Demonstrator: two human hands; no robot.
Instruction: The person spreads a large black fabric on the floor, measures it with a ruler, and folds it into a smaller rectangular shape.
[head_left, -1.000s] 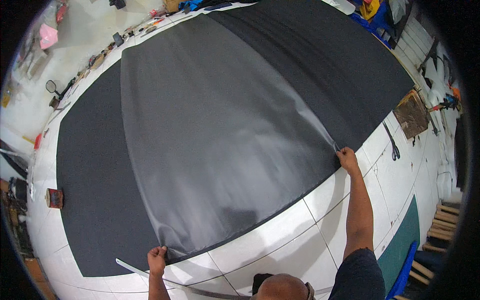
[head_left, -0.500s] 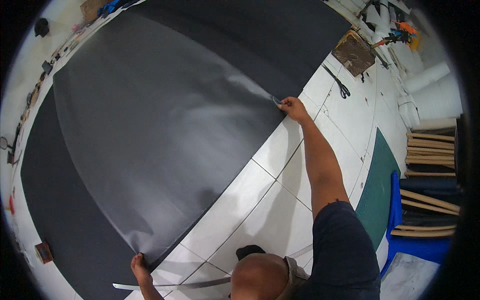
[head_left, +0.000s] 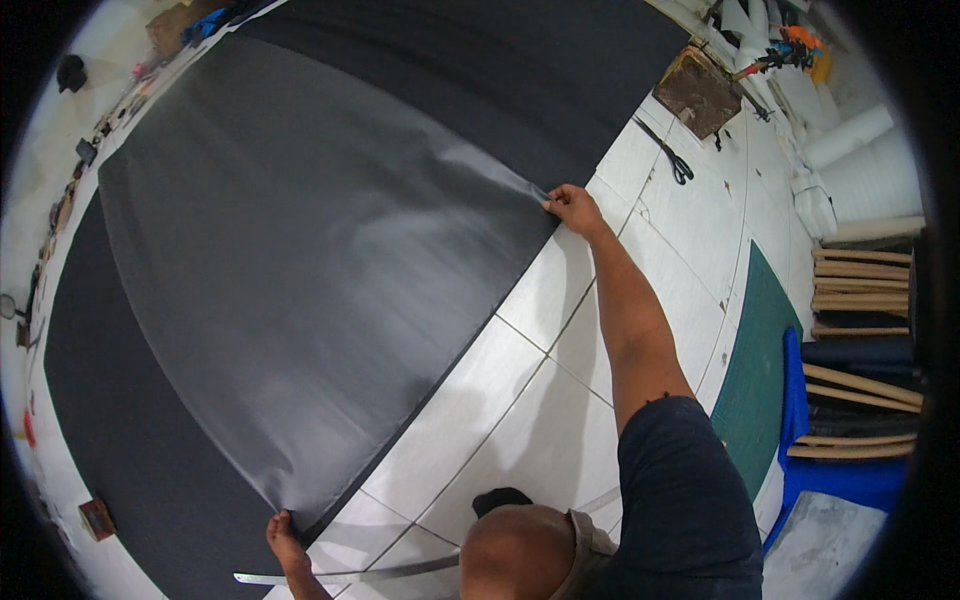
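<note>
A smooth, slightly shiny dark grey sheet lies over a larger matte black sheet on the floor. My left hand is closed, pinching the near corner of the grey sheet, where short creases spread from the fingers. Farther off and to the right, my right hand pinches the same sheet's other corner along the edge that faces me. A raised crease runs away from those fingers. Between the two hands, the grey edge lies close to the black sheet's edge.
Black-handled scissors and a brown block lie on white tiles at the right. A long metal ruler lies near my left forearm. Beyond my right arm are a green mat, blue material and several rolls. A small brown block sits far left.
The view has shifted a little. The corner at my right hand, which stood up in a small fold, now lies flatter. Both hands keep their pinch in about the same places.
</note>
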